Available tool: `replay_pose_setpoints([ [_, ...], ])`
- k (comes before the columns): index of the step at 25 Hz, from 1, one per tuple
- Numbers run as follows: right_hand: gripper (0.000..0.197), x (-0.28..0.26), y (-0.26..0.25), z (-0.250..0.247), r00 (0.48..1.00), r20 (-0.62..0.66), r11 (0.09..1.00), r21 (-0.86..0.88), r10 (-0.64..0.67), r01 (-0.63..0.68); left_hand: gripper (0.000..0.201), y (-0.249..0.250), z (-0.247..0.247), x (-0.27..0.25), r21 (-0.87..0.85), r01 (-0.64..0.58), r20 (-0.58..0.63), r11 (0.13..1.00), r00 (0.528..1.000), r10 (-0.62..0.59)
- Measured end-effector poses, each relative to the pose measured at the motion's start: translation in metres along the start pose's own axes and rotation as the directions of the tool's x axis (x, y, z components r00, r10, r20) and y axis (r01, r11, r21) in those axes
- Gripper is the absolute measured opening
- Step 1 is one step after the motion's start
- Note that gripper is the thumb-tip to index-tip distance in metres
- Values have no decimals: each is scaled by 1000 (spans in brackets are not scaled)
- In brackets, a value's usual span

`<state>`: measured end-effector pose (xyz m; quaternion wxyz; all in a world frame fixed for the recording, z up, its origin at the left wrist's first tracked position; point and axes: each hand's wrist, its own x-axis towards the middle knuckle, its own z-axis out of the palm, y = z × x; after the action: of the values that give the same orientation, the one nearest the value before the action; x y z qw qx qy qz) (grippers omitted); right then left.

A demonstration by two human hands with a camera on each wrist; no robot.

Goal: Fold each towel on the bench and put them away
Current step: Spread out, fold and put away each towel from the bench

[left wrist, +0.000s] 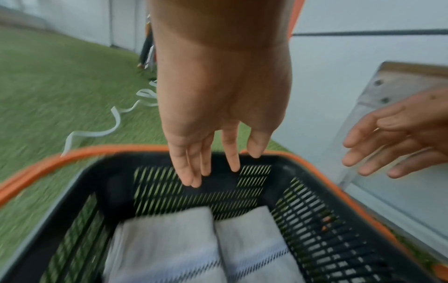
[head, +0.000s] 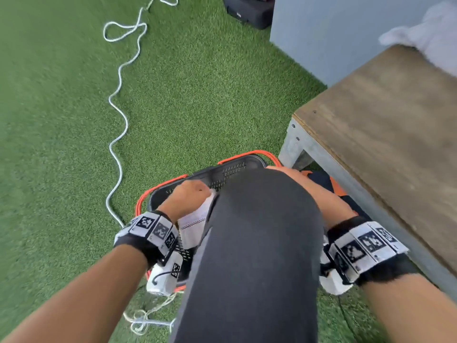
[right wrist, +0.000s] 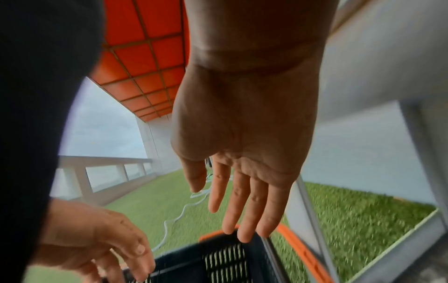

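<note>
From the head camera, a person crouches over a black basket (head: 230,170) with orange handles, low in the frame on green turf; a dark-clad knee hides most of it. The left hand (head: 188,196) hangs over a white folded towel (head: 193,225). At upper right, an unfolded towel (head: 430,38) lies on the wooden counter (head: 385,125), so folding work seems left. From the left wrist, the left hand's fingers (left wrist: 194,162) hang straight and slightly apart, holding nothing, above two folded towels (left wrist: 194,249) side by side in the basket (left wrist: 315,229). From the right wrist, the right hand (right wrist: 242,153) spreads loose and empty above the basket rim (right wrist: 218,247).
</note>
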<state>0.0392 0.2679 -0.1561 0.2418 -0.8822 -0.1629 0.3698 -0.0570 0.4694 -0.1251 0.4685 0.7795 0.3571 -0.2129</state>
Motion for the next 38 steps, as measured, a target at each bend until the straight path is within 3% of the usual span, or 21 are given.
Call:
replay_pose_setpoints([
  [2,24,-20,3,-6,998,-44,999,5,-49,49,30,11,-6,-6,160,-87,66,983,995,77],
  [6,14,-89,7,-22,971,-225,993,64,-83,100,32,30,-19,-26,389,-268,114,881,963,243],
  [10,15,-154,4,-40,930,-355,985,97,-100,143,25,60,-32,-50,482,-400,108,780,910,400],
  [15,18,-230,13,-59,872,-487,975,161,-56,153,20,123,-9,-106,496,-572,149,653,797,585],
  [20,20,-302,43,-75,780,-625,975,192,35,110,25,183,48,-162,455,-732,238,507,649,723],
  [23,20,-349,70,-78,712,-691,967,247,127,66,25,210,94,-199,409,-802,330,435,575,749],
  [26,19,-386,97,-77,659,-722,960,279,211,-2,31,230,143,-227,428,-853,404,300,477,780],
  [28,21,-398,112,-74,642,-725,954,296,252,-40,32,235,176,-237,388,-878,477,281,452,754],
  [30,20,-403,132,-72,620,-724,937,347,303,-53,32,237,211,-238,348,-885,538,309,458,707],
  [33,17,-396,164,-73,611,-699,912,399,372,-99,22,240,255,-221,377,-884,624,276,463,630],
  [36,22,-376,184,-87,630,-664,910,368,402,-194,10,243,287,-197,392,-887,665,243,456,592],
  [38,24,-357,193,-98,660,-634,914,321,402,-249,22,245,304,-184,403,-884,660,238,460,594],
])
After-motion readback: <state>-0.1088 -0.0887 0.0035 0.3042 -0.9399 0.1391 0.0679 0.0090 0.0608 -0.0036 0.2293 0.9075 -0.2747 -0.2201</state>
